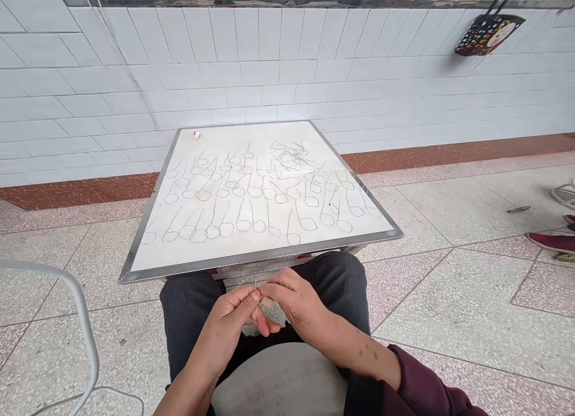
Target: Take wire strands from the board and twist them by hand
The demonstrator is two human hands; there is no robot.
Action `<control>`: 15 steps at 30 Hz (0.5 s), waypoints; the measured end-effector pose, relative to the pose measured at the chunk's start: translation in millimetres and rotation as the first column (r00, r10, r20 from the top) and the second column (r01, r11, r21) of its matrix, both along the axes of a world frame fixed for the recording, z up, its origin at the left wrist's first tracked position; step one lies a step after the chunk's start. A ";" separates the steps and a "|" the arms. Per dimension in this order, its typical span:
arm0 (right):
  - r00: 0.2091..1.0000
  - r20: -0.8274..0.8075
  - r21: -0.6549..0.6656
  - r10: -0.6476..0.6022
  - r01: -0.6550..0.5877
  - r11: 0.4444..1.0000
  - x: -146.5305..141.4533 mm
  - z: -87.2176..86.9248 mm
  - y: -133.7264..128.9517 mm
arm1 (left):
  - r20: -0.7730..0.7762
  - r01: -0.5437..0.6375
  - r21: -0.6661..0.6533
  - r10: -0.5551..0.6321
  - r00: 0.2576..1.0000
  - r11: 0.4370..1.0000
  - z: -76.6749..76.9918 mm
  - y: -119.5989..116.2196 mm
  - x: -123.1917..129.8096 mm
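The person's left hand (222, 329) pinches a thin silver wire (256, 311) between the thumb and first finger. The pinch is shut tight, and the wire sticks straight up and down through it. The person's right hand (300, 305) is just beside the left hand, with its fingers bent in toward the wire. They come very close, but I cannot tell if they have hold of it. A dark red sleeve (426, 386) covers the right arm up to near the elbow.

Both hands are just in front of the near edge of a square white table with a shiny metal rim (233, 261), over the person's dark gray trousers (188, 302). On the table lie many thin wire loops (243, 224), each a small ring with a long straight tail, set out in rows. Past the rows, near the far edge, sits a messy tangle of wire (287, 155). A tiny white and red bit (196, 134) lies in the far left corner.

Behind the table is a white tile wall (233, 57), and a black dotted basket with a cartoon face (489, 36) hangs on it, far to the right. Left of the table is a curved pale gray metal chair rail (74, 296). Well to the right of the table, a dark red shoe (552, 242) is on the floor.
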State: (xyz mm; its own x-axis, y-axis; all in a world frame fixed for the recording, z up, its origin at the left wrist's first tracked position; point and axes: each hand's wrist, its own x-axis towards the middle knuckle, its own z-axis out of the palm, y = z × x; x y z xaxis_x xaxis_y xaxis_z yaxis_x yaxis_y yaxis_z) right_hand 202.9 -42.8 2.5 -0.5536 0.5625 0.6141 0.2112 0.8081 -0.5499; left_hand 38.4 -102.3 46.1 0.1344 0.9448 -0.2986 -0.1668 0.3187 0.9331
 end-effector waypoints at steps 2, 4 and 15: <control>0.999 -0.023 0.007 0.023 -0.022 1.000 0.3 0.1 1.6 | -0.010 -0.003 -0.011 0.003 1.000 1.000 -0.2 -0.3 0.8; 0.995 -0.090 -0.048 0.031 -0.036 0.998 0.3 -1.9 3.4 | -0.025 -0.024 -0.020 0.024 0.999 0.999 -1.6 -0.3 2.1; 0.913 -0.405 -0.785 0.047 -0.374 0.495 -5.3 0.5 3.1 | 0.078 -0.302 0.112 0.295 0.952 0.947 -12.4 0.8 9.2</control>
State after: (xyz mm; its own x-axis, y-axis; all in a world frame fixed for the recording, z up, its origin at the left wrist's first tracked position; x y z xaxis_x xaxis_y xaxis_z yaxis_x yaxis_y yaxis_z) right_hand 197.6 -39.7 3.0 -0.6148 0.7854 0.0713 -0.1993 -0.0673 -0.9776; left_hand 47.6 -101.5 33.6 -0.1456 0.9729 -0.1797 -0.2933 0.1310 0.9470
